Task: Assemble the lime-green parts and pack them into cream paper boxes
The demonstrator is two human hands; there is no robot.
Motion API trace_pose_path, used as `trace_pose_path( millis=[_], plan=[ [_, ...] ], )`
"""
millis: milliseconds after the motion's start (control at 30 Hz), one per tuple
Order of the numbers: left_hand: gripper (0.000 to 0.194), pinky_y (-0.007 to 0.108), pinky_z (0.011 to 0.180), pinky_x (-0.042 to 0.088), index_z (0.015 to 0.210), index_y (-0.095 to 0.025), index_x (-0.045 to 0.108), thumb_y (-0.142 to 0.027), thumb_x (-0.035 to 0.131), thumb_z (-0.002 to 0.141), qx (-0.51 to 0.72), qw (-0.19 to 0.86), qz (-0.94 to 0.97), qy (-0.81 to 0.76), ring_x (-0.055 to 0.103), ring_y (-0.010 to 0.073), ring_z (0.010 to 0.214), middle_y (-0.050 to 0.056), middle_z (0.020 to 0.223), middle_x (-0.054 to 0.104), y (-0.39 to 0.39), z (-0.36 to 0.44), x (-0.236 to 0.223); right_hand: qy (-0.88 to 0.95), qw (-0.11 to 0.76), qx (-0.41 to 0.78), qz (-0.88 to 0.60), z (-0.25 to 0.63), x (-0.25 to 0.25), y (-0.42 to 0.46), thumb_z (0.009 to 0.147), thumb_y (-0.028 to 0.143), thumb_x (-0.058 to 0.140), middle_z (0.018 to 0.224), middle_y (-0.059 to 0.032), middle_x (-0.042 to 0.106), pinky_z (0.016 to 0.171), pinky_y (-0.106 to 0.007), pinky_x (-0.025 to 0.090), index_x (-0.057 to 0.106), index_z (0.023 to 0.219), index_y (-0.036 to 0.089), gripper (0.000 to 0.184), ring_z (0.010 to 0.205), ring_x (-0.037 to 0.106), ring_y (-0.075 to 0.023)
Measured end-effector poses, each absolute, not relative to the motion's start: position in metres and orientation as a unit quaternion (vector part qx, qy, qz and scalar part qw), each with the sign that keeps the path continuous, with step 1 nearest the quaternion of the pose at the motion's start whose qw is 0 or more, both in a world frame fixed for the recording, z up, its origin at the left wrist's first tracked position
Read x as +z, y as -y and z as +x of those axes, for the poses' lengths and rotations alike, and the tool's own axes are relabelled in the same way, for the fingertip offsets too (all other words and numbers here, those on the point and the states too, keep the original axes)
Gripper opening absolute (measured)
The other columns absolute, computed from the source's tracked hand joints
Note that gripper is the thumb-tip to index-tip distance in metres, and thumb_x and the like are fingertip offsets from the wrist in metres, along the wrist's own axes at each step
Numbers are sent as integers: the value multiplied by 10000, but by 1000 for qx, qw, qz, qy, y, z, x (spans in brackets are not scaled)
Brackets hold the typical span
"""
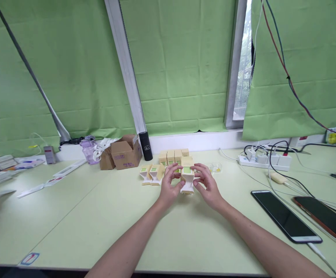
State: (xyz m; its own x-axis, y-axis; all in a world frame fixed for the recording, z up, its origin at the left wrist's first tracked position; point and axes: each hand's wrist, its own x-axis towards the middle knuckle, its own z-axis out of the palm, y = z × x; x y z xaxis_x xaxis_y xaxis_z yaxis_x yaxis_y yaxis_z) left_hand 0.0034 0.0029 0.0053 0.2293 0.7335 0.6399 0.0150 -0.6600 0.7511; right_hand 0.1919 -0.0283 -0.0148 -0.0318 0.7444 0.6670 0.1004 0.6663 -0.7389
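Between my two hands is a small cream cardboard box [187,178] with a green panel and an opened white-lined flap facing me. My left hand [170,186] grips its left side with fingers curled and thumb near the flap. On its right side my right hand [207,186] holds on with thumb and fingertips. Two similar opened boxes [157,173] stand just left of my left hand. Behind the held box a group of closed cream boxes [170,156] is lined up. Small clear plastic pieces with some yellow [216,168] lie beyond my right hand.
A brown carton [126,154], a black cylinder [145,146] and a purple bottle [89,151] stand along the back. To the right are a power strip [268,161], cables and two phones, one a white-framed phone [285,216]. Papers [53,179] lie at left.
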Motion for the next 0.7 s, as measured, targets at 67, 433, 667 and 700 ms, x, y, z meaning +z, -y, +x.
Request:
trace_pose_path(
  millis=[67, 433, 667, 700],
  plan=[
    [391, 419, 981, 541, 1227, -267, 669, -310, 766, 851, 564, 322, 711, -269, 666, 234, 1084, 113, 1472, 474, -3, 5, 4, 668, 622, 258, -316, 191, -15, 29, 967, 340, 608, 1487, -103, 398, 907, -431, 610, 580, 1353, 345, 387, 1064, 676, -232],
    [335, 354, 897, 557, 1150, -255, 684, -247, 760, 824, 584, 329, 681, -295, 676, 155, 923, 80, 1358, 513, -1, 11, 6, 663, 625, 259, -320, 189, -14, 31, 953, 355, 636, 1480, -105, 407, 899, -423, 627, 601, 1340, 329, 389, 1036, 681, -210],
    [314, 353, 898, 560, 1146, -250, 680, -251, 749, 839, 587, 323, 681, -296, 659, 178, 984, 75, 1309, 528, -2, 11, 4, 665, 619, 264, -325, 189, -14, 30, 957, 349, 639, 1475, -104, 395, 894, -424, 630, 597, 1346, 333, 392, 1040, 685, -212],
    [315, 356, 902, 560, 1144, -252, 682, -249, 751, 837, 588, 321, 680, -297, 657, 182, 994, 74, 1308, 531, -2, 11, 4, 664, 618, 264, -326, 189, -14, 30, 957, 353, 641, 1475, -104, 393, 895, -425, 629, 596, 1347, 333, 393, 1038, 684, -211]
  ],
)
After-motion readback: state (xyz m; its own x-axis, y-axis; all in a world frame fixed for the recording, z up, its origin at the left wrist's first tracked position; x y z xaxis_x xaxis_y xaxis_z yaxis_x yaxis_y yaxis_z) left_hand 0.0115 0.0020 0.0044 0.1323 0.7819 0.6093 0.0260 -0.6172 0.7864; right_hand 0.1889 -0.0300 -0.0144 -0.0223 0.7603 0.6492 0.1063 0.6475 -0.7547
